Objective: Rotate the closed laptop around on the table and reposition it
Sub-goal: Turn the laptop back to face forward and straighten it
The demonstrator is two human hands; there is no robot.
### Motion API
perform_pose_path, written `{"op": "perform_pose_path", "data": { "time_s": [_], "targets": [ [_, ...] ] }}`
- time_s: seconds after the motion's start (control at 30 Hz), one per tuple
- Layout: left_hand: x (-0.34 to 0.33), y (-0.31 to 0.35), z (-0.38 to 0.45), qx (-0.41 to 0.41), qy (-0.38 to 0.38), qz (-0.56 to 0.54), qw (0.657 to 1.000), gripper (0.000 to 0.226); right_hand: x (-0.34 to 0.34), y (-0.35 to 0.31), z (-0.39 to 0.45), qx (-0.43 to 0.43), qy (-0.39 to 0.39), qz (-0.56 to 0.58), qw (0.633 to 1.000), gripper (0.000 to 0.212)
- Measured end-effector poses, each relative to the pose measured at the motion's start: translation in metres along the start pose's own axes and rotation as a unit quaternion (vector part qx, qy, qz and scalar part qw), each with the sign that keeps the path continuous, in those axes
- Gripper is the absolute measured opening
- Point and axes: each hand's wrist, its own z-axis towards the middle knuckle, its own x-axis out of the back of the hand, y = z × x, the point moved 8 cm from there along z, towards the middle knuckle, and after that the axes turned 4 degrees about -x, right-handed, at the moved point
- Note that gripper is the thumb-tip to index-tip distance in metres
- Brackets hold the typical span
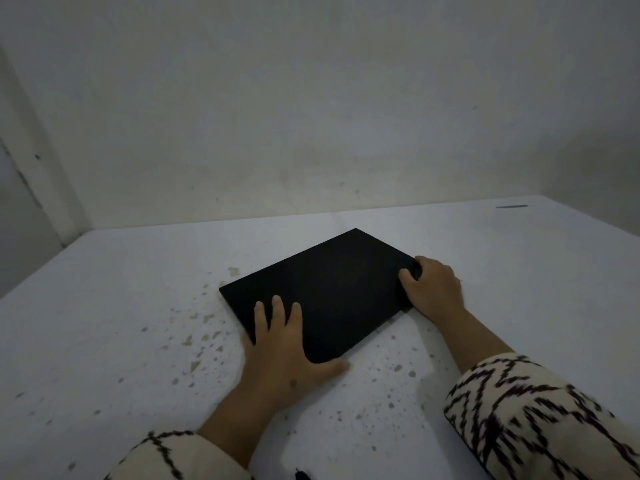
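A closed black laptop [329,289] lies flat on the white table [121,323], turned at an angle so one corner points toward the wall. My left hand [284,355] grips its near corner, fingers spread on the lid and thumb along the front edge. My right hand [433,289] holds the right corner, fingers curled over the lid's edge. Both wrists come out of cream sleeves with a black pattern.
The table is flecked with brownish spots around the laptop's near left side. A pale wall [311,116] rises just behind the table's far edge. A thin dark strip [512,206] lies at the far right of the table.
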Motion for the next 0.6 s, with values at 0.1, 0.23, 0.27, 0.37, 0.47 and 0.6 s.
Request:
{"op": "perform_pose_path", "data": {
  "time_s": [0.1, 0.23, 0.27, 0.37, 0.47, 0.6],
  "targets": [
    [0.008, -0.01, 0.009, -0.032, 0.004, -0.032, 0.999, 0.12, 0.003, 0.002, -0.004, -0.007, 0.002, -0.007, 1.0, 0.028],
    [0.018, -0.018, 0.022, -0.075, -0.006, -0.069, 0.995, 0.118, 0.009, 0.003, -0.013, -0.006, 0.012, -0.025, 1.0, 0.026],
    [0.02, -0.02, 0.024, -0.084, -0.01, -0.075, 0.994, 0.119, 0.01, 0.003, -0.016, -0.005, 0.013, -0.028, 0.999, 0.025],
    [0.024, -0.026, 0.032, -0.104, -0.029, -0.084, 0.991, 0.128, 0.013, 0.003, -0.023, -0.007, 0.01, -0.034, 0.999, 0.024],
    [0.031, -0.032, 0.04, -0.108, -0.035, -0.086, 0.99, 0.125, 0.014, 0.003, -0.031, -0.002, 0.012, -0.038, 0.999, 0.024],
    [0.042, -0.045, 0.045, -0.079, -0.001, -0.079, 0.994, 0.127, 0.013, 0.004, -0.04, 0.002, 0.003, -0.044, 0.999, 0.026]
  ]
}}
